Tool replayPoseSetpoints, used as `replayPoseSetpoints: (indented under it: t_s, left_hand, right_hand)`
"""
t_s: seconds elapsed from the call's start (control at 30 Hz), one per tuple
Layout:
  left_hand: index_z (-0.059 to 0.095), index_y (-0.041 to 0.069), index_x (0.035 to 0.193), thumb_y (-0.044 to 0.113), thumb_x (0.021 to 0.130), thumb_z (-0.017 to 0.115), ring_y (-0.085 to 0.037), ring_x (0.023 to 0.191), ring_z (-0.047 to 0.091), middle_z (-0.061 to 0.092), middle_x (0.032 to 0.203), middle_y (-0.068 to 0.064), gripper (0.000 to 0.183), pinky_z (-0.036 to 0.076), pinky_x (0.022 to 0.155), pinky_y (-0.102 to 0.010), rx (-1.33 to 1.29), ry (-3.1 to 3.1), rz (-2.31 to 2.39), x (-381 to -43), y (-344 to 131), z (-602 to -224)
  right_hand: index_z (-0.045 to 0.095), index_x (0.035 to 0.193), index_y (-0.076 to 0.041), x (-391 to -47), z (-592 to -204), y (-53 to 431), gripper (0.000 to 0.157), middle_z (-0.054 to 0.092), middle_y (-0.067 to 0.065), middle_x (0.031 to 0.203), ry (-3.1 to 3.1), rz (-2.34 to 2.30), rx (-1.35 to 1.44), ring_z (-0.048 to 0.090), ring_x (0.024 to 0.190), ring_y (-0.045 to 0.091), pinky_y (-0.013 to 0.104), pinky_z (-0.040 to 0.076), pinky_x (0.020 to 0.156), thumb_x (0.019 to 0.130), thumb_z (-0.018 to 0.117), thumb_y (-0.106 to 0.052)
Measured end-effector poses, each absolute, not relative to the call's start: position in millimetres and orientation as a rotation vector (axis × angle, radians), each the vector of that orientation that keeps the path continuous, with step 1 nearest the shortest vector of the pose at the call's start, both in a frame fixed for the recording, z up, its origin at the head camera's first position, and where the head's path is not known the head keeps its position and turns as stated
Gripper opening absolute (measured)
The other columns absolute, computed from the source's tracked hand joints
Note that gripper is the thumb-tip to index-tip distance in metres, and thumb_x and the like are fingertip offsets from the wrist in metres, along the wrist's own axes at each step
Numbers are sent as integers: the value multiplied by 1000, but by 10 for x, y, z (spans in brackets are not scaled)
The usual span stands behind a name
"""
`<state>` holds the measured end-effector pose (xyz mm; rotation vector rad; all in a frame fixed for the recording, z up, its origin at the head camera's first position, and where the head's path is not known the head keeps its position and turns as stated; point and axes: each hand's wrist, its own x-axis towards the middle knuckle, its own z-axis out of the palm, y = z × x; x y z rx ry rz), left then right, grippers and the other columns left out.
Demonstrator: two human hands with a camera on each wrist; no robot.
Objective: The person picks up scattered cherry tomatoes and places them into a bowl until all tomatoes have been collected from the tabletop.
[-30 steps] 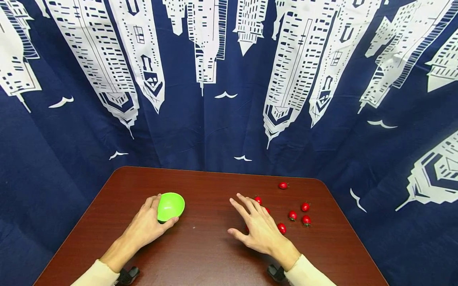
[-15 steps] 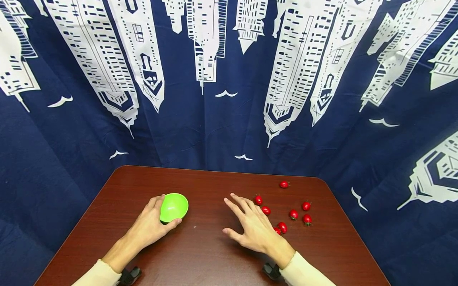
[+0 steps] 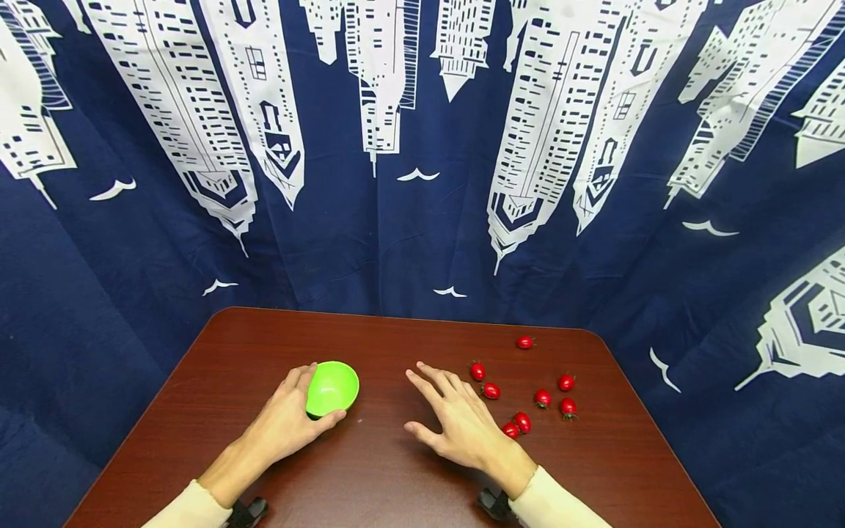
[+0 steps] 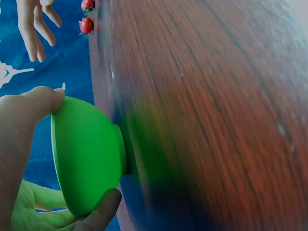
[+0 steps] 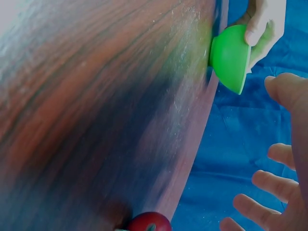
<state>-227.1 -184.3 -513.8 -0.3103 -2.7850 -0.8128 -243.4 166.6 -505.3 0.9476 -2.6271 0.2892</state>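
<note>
A small lime-green bowl [image 3: 333, 389] stands upright left of the table's middle. My left hand [image 3: 284, 418] grips it by the rim, thumb on the near side and fingers round the far left side; the left wrist view shows the bowl [image 4: 89, 154] between thumb and fingers, its foot at the tabletop. To the right, my right hand [image 3: 458, 425] hovers above the table with spread fingers and holds nothing. Just beyond it lie red cherry tomatoes, among them one [image 3: 491, 391] near its knuckles and one [image 3: 510, 430] beside its wrist.
Several more cherry tomatoes lie scattered on the right side of the brown wooden table [image 3: 396, 337], one [image 3: 524, 342] near the far edge and one [image 3: 568, 408] farther right. Behind the table hangs a dark blue cloth [image 3: 396, 242] printed with white buildings and birds.
The left hand has slid the bowl rightward and slightly nearer. The right hand has moved left, uncovering the tomatoes behind it.
</note>
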Motion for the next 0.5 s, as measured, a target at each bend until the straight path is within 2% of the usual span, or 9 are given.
replayPoseSetpoints:
  t_s: [0.5]
  left_hand:
    - [51,-5,169,57,91,97,-45,146,68,61,165,-26,110,64,115,-60,-352,-2828,-848,-2258,-1650,-5146]
  right_hand:
    - [52,176,-26,-2408,-5055,1566,79,54,1,180,-2611,327,1002,64,155,28,54,60,117,108,80,-56]
